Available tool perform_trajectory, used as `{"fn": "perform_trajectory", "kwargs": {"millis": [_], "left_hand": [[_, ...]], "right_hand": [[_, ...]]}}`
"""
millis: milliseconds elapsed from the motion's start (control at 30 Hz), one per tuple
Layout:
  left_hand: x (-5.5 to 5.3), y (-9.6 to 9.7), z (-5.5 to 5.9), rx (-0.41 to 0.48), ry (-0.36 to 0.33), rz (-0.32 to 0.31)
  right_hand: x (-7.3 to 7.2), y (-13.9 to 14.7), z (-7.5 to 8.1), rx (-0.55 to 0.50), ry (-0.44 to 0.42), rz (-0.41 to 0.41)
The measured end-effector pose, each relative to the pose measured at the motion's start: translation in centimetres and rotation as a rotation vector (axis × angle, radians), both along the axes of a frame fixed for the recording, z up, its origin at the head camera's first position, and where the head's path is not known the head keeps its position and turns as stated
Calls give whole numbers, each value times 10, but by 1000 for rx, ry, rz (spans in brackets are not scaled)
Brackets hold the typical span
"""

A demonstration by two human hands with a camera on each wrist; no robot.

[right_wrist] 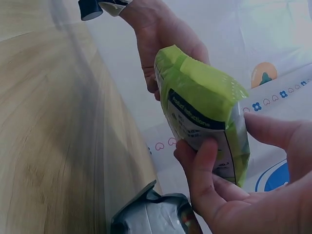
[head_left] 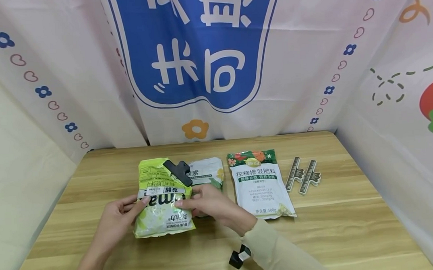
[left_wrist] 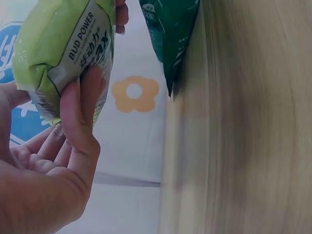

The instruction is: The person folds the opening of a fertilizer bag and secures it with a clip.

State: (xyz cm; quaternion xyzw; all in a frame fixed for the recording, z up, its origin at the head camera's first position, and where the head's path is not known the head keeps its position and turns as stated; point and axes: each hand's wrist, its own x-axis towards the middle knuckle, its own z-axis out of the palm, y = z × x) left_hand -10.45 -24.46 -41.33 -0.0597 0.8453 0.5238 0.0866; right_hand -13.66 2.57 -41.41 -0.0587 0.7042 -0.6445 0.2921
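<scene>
One yellow-green bag [head_left: 162,198] at left, one white-and-green bag [head_left: 260,189] at right and one partly hidden bag [head_left: 206,171] between them make three at one desk [head_left: 351,230]. One black clip [head_left: 180,172] and two ruler-shaped pieces [head_left: 308,177], the latter farther right, also appear. One left hand [head_left: 122,211] and one right hand [head_left: 214,203] are pictured, two in all.

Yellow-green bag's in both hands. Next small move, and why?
Probably lower the yellow-green bag onto the table, easing it slightly left. The left hand and right hand hold it raised, the black clip already sits across its far right corner, and the white pouch lies partly hidden behind it.
</scene>
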Motion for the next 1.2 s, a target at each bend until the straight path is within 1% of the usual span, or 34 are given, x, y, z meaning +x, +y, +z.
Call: {"fn": "perform_trajectory", "kwargs": {"millis": [133,233,300,400,500,600,800,900,1100,1200], "left_hand": [[-4,-6,-1,-15,-7,14],[-6,-11,-3,-4,-13,24],[-8,-14,-3,4,-16,28],[-11,-19,-3,-7,-31,32],[-15,-24,-2,-27,-42,37],[-19,-30,-1,-30,-44,36],[-24,-42,-4,-34,-74,41],[-28,-48,-6,-38,-93,22],[-36,-58,-11,-61,-118,-28],[-40,-60,-13,-103,-126,-35]], "right_hand": [[-1,-5,1,-34,-14,-17],[-2,-11,3,-58,-17,-8],[-3,-15,4,-90,-28,-1],[-5,-22,6,-150,-56,5],[-6,-30,6,-200,-75,-12],[-6,-39,6,-217,-69,-25],[-6,-56,3,-158,-25,-81],[-6,-67,1,-131,-7,-120],[-4,-89,0,-89,-17,-190],[-4,-98,-2,-91,-35,-223]]}}
